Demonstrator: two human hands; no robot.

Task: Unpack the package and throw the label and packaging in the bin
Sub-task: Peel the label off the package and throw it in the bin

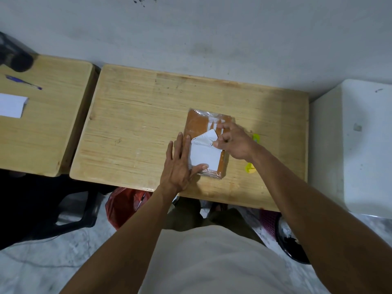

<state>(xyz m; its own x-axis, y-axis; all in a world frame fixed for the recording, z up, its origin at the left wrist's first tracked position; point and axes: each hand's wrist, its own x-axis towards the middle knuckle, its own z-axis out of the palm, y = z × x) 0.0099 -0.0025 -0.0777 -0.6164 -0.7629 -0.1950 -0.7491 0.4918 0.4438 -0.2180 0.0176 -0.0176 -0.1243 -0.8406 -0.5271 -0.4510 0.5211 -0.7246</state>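
With the flat left hand (180, 166) pinning the brown tape-wrapped cardboard package (206, 143), the right hand (232, 143), apparently pinching the white paper label (204, 154), should peel low and slow.

Both bare forearms are reaching forward from the near edge, converging toward centre-right. Left hand (180, 164) is lying flat, palm down, fingers extended and pointing far, thumb splayed out to the right; it is pressing down on what lies under it. Right hand (233, 142) is sitting just far-right of the left, wrist bent, knuckles up, fingers curled leftward, thumb and fingertips pinching together on a lifted white label (204, 153) corner. Hands are near, not touching
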